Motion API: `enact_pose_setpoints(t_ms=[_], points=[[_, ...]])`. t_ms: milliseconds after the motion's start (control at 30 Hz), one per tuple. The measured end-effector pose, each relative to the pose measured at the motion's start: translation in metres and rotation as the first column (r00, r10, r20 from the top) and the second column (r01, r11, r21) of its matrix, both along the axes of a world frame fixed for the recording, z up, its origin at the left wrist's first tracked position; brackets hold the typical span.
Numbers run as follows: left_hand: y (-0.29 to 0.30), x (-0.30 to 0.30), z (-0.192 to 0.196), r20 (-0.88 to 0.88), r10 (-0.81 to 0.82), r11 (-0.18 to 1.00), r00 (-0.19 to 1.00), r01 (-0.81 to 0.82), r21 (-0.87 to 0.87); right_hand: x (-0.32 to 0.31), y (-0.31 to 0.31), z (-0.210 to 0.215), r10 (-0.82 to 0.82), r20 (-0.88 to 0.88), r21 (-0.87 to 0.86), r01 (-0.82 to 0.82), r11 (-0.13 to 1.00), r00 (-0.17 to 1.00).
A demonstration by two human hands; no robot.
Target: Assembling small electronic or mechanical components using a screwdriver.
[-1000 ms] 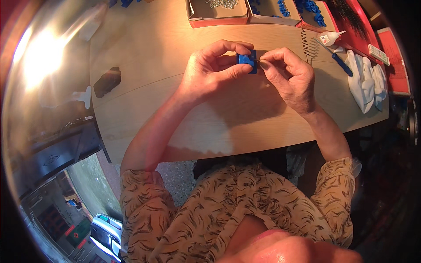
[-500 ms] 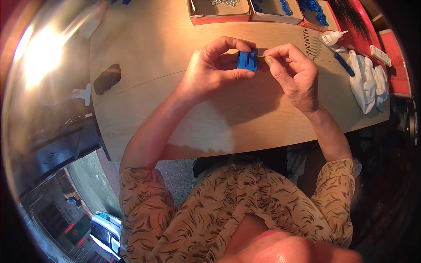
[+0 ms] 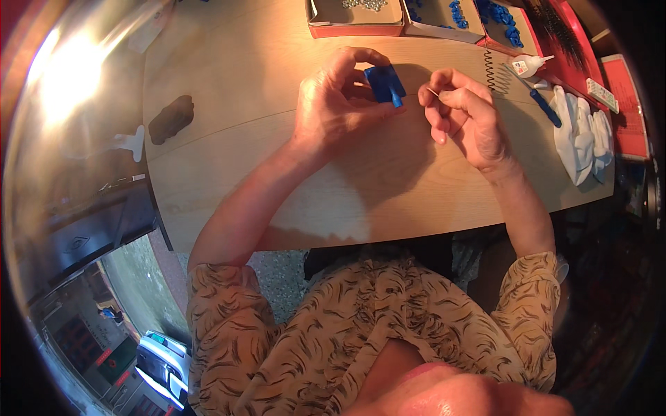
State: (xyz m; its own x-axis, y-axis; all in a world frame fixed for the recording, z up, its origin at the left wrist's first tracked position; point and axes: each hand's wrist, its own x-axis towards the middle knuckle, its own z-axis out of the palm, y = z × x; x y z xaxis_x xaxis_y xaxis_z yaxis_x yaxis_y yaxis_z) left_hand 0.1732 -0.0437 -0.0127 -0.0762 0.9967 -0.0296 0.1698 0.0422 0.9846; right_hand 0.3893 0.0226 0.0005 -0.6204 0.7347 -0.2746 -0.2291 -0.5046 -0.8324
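Over the table (image 3: 263, 173), my left hand (image 3: 325, 100) grips a small blue plastic part (image 3: 383, 82) by its edges, between thumb and fingers. A smooth flat face of the part shows, with a short round stub at its lower right corner. To its right, my right hand (image 3: 473, 118) is closed in a pinch on a thin pin (image 3: 433, 91). Only a short end of the pin sticks out past the fingertips, and it points toward the blue part without touching it. A small gap separates the two hands.
At the back stand a carton of small shiny pieces (image 3: 357, 30) and cartons of blue parts (image 3: 444, 29). Rightward lie a black coiled wire (image 3: 490, 69), a white squeeze bottle (image 3: 528, 66), a blue-handled tool (image 3: 545, 108) and white gloves (image 3: 581, 139). A dark brown lump (image 3: 171, 120) sits left.
My left hand has turned the blue part, so its flat face shows instead of the slotted side. My right hand has drawn the pin back from the part.
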Motion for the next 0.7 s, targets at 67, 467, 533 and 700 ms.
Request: enact_pose_setpoints(t_ms=[67,467,533,700], points=[[0.002,0.001,-0.007,-0.117,0.052,0.99,0.992,-0.036,0.137,0.001,0.001,-0.001,0.109,0.043,0.027,-0.111,0.993,0.993],[0.003,0.006,-0.017,-0.062,0.0,0.957,0.998,0.018,0.289,-0.014,-0.018,-0.008,-0.096,0.335,0.6,-0.134,0.789,0.937],[0.003,0.004,-0.015,-0.042,-0.024,0.961,0.999,0.034,0.275,-0.013,-0.017,-0.006,-0.098,0.359,0.598,-0.149,0.787,0.928],[0.002,0.007,-0.013,0.081,-0.06,0.974,0.995,0.041,0.222,-0.013,-0.016,-0.005,-0.079,0.381,0.578,-0.171,0.798,0.921]])
